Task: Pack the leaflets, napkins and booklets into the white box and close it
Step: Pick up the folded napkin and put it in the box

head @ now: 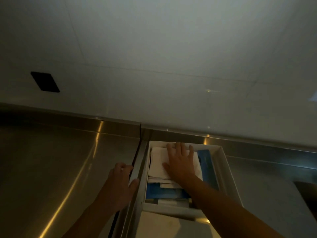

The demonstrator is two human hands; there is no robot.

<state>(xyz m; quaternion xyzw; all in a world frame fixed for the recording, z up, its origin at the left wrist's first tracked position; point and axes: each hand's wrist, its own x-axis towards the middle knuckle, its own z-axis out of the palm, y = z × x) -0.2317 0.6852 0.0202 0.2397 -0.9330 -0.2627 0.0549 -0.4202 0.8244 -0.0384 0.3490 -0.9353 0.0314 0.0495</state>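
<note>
The white box stands open on a steel counter against the wall. Inside lies a stack of white napkins on top of blue booklets or leaflets; more blue print shows along the right side. My right hand lies flat with spread fingers on the napkins, pressing them down. My left hand rests beside the box's left wall, its fingers loosely curled, with a small pale thing between the fingertips that I cannot identify. A pale flat sheet, possibly the lid, lies just in front of the box.
Two steel counter tops meet at a dark seam left of the box. A white tiled wall rises behind, with a black rectangular plate on it. A dark recess shows at the right edge.
</note>
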